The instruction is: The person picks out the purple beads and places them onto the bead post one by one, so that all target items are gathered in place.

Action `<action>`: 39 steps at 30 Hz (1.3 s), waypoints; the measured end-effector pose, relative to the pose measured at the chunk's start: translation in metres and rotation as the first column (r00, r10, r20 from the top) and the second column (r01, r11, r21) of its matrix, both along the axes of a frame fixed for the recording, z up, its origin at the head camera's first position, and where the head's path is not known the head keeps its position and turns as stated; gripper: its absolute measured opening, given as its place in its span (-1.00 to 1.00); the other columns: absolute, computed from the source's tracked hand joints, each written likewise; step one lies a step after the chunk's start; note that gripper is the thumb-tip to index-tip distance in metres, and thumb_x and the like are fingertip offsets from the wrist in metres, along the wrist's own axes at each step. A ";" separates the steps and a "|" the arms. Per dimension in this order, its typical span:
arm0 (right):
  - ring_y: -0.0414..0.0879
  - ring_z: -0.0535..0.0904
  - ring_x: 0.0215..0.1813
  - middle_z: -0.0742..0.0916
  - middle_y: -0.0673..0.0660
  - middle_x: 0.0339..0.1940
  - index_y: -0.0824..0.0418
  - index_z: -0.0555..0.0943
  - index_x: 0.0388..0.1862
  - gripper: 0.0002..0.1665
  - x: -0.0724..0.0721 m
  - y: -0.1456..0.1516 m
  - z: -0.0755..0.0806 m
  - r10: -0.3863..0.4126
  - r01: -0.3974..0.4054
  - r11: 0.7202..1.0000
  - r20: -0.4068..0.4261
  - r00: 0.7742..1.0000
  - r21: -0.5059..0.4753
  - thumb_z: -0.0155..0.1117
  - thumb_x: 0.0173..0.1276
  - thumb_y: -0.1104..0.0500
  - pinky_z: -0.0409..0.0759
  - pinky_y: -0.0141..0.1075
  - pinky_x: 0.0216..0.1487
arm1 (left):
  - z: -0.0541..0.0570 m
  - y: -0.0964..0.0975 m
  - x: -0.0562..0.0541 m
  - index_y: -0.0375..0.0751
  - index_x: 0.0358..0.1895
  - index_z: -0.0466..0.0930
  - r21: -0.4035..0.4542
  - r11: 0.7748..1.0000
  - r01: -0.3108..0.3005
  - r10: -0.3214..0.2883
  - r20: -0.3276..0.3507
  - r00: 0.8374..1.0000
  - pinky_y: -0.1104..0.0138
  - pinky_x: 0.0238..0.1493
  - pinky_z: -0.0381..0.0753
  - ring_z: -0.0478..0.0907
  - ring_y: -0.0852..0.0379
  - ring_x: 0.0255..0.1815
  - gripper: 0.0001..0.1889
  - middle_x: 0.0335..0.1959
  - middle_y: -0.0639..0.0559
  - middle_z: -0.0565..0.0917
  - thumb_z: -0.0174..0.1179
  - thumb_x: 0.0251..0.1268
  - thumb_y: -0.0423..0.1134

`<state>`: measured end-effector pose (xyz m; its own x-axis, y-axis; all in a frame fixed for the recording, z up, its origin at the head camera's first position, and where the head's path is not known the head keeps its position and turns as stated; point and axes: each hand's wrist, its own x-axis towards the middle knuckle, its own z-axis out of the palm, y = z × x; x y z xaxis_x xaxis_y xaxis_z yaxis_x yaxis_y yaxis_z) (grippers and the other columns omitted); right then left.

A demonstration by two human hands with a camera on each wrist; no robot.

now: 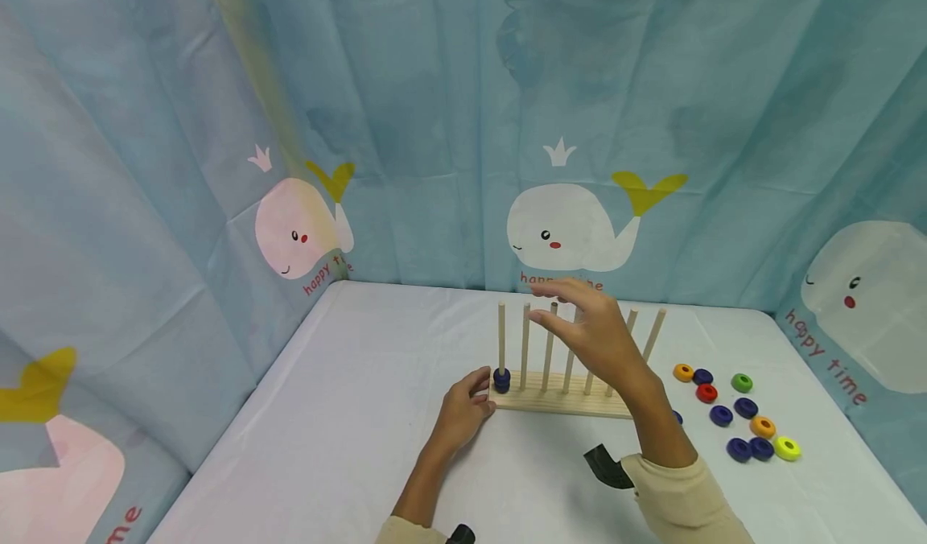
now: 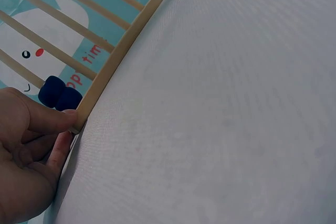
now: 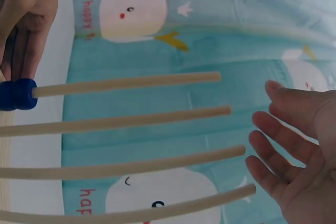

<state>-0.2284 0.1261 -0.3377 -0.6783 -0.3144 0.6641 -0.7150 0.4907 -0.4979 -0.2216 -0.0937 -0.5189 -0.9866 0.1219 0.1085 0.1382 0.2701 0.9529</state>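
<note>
A wooden peg board (image 1: pixel 558 401) with a row of several upright pegs stands on the white table. Two dark blue rings (image 1: pixel 502 381) are stacked at the foot of its leftmost peg. My left hand (image 1: pixel 461 413) grips the board's left end; in the left wrist view the thumb (image 2: pixel 60 121) presses on the wood beside the blue rings (image 2: pixel 60 93). Above the pegs, my right hand (image 1: pixel 595 331) is raised with fingers spread and nothing in them. The right wrist view has this hand (image 3: pixel 294 156) just beyond the peg tips, its fingers apart from them.
Loose rings lie on the table right of the board, among them a red ring (image 1: pixel 706 393), a green ring (image 1: pixel 742 382), a yellow ring (image 1: pixel 787 448) and several blue and orange ones. A whale-print curtain (image 1: pixel 434 206) hangs behind the table (image 1: pixel 304 447).
</note>
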 end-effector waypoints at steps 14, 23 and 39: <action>-0.16 0.52 0.12 0.68 -0.07 0.08 0.09 0.67 0.10 -0.56 0.016 0.040 -0.009 -0.095 0.093 0.994 -0.040 0.995 -0.057 0.46 0.20 0.17 0.49 -0.48 0.12 | -0.003 0.000 -0.001 -0.29 0.38 0.34 -0.010 1.000 -0.006 0.006 0.007 1.000 0.37 0.10 0.57 0.53 -0.04 0.16 -0.37 0.24 -0.19 0.51 0.20 0.18 -0.54; -0.17 0.50 0.01 0.67 -0.04 0.06 0.07 0.67 0.11 -0.55 0.025 0.072 -0.012 -0.194 0.189 0.978 -0.051 0.980 -0.089 0.45 0.20 0.24 0.44 -0.53 -0.03 | -0.004 0.000 -0.002 -0.29 0.38 0.35 -0.008 1.000 -0.006 0.006 0.004 1.000 0.35 0.12 0.57 0.53 -0.05 0.15 -0.37 0.23 -0.19 0.52 0.20 0.18 -0.54; -0.27 0.52 0.02 0.71 0.04 0.00 0.13 0.70 0.05 -0.63 0.032 0.118 -0.025 -0.349 0.337 0.923 -0.034 0.936 -0.184 0.40 0.24 0.29 0.45 -0.58 0.03 | -0.005 -0.001 -0.002 -0.30 0.39 0.32 0.044 0.999 0.011 -0.011 0.003 1.000 0.24 0.13 0.58 0.52 -0.14 0.16 -0.36 0.24 -0.25 0.50 0.21 0.19 -0.53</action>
